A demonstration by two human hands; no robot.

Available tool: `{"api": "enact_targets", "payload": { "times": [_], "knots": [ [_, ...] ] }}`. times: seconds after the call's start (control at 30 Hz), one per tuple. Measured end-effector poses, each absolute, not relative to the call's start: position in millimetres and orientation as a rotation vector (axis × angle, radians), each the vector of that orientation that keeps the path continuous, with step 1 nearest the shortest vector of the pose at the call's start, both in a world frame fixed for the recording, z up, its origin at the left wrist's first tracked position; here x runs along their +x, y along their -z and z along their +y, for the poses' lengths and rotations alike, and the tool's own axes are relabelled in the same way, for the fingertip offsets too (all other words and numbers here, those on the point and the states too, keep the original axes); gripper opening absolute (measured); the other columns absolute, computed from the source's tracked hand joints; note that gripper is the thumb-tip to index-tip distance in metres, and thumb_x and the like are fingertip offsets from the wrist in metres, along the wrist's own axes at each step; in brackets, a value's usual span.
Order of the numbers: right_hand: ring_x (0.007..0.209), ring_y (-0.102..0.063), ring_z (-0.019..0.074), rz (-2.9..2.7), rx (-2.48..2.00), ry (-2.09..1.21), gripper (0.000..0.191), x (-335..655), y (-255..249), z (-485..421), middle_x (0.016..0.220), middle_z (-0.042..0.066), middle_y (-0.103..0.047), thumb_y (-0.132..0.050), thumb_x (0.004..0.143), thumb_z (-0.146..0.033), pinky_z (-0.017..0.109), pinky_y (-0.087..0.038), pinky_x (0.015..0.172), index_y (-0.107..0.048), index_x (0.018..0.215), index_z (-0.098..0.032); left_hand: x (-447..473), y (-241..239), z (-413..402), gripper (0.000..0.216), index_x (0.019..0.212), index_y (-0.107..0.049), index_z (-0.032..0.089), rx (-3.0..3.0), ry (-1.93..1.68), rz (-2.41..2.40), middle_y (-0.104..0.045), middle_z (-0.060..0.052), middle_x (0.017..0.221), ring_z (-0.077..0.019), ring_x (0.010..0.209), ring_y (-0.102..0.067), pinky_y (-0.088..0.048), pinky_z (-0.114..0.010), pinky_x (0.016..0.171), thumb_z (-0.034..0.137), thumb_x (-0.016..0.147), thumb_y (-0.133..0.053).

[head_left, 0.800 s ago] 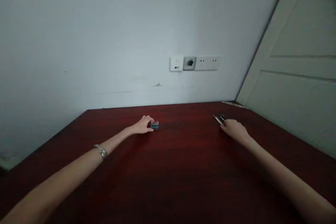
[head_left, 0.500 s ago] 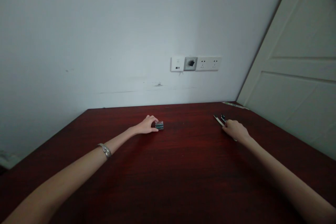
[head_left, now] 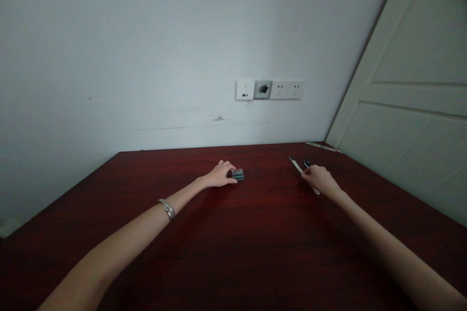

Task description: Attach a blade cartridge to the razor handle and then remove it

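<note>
Your left hand (head_left: 220, 175) has its thumb and fingers curved around the left side of a small clear case (head_left: 238, 175) with green bands, gripping it by that edge. The case is near the middle of the table (head_left: 237, 248), toward the far side; whether it rests fully on the wood is hard to tell. You wear a silver bracelet (head_left: 167, 209) on your left wrist.

Your right hand (head_left: 319, 178), well apart from the left, has its fingers closed narrowly on a slim white stick (head_left: 296, 165). The stick slants, its dark end pointing away from you to the left and its near end showing below your fingers. A small black thing (head_left: 307, 162) sticks out just beyond your knuckles; you cannot tell from here whether your hand holds it.

Farther out, a pale strip (head_left: 324, 147) lies by the table's far right corner. Behind stands a scuffed white wall (head_left: 146, 48) with sockets (head_left: 287, 90), and to your right a panelled door (head_left: 412, 136).
</note>
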State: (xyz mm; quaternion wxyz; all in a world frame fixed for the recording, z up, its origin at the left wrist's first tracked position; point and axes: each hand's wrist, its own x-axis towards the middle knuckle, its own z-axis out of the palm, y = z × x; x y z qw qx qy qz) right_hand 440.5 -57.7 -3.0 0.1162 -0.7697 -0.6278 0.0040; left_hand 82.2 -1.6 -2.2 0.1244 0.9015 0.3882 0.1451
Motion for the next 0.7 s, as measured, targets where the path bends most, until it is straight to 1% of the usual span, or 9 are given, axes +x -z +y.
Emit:
{"api": "enact_targets", "payload": {
  "times": [0.2, 0.43, 0.53, 0.7],
  "knots": [
    [0.069, -0.066, 0.0194, -2.029, -1.944, -0.122, 0.024, 388.7, -8.3, -71.6, 0.070, 0.008, -0.070, -0.050, 0.078, -0.025, 0.022, -0.040, 0.060, -0.072, 0.073, -0.015, 97.3, 7.2, 0.6, 0.043, 0.104, -0.059, 0.014, 2.652, -0.414, 1.122, -0.057, -0.009, 0.104, -0.0237, 0.094, -0.045, -0.036, -0.033, 0.084, 0.041, 0.071, -0.067],
    [0.074, -0.066, 0.0191, -2.125, -1.846, -0.138, 0.022, 328.4, -0.3, -76.5, 0.078, 0.009, -0.070, -0.051, 0.080, -0.025, 0.022, -0.040, 0.061, -0.070, 0.075, -0.015, 97.9, 9.9, 5.6, 0.046, 0.104, -0.061, 0.015, 2.639, -0.412, 1.153, -0.058, -0.009, 0.103, -0.0244, 0.095, -0.045, -0.036, -0.033, 0.082, 0.044, 0.068, -0.069],
    [0.077, -0.065, 0.0206, -2.156, -1.877, -0.114, 0.020, 314.7, 7.2, -74.8, 0.083, 0.012, -0.070, -0.052, 0.080, -0.024, 0.022, -0.040, 0.062, -0.068, 0.076, -0.013, 99.1, 12.0, 7.7, 0.046, 0.102, -0.062, 0.016, 2.630, -0.411, 1.159, -0.058, -0.008, 0.103, -0.0239, 0.095, -0.045, -0.036, -0.032, 0.082, 0.043, 0.067, -0.070],
    [0.080, -0.065, 0.0219, -2.181, -1.894, -0.124, 0.019, 305.8, 11.8, -75.2, 0.085, 0.013, -0.068, -0.052, 0.081, -0.022, 0.023, -0.040, 0.064, -0.066, 0.075, -0.012, 103.1, 13.7, 9.7, 0.045, 0.101, -0.062, 0.017, 2.626, -0.397, 1.165, -0.058, -0.008, 0.103, -0.0241, 0.095, -0.045, -0.036, -0.032, 0.080, 0.044, 0.066, -0.070]
  ]
}}
